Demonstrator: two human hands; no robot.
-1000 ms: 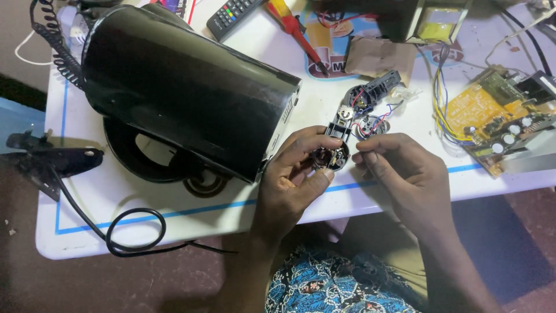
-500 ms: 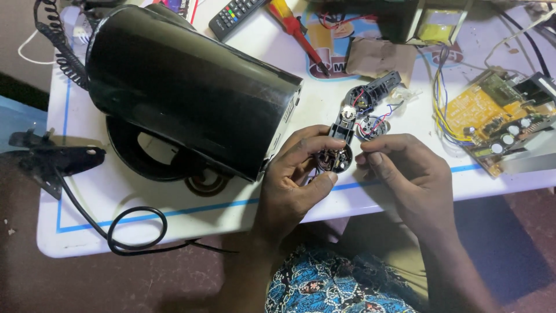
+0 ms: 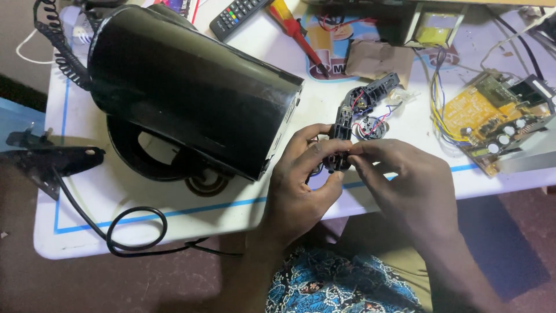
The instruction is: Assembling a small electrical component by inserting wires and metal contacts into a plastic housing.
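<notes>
1. Head view: the left hand (image 3: 301,185) and right hand (image 3: 405,185) meet over the white table (image 3: 174,203) edge, both pinched on a small black wired part (image 3: 340,142).
2. A black kettle (image 3: 185,87) lies tipped just left of them.
3. A yellow circuit board (image 3: 480,116) sits right.

You look down on a white desk (image 3: 87,220) with rounded corners and a thin blue line running just inside its edge. Around it you see a dull brown floor (image 3: 509,232), darker at the lower right. The light is dim, brightest along the desk's far right side.
</notes>
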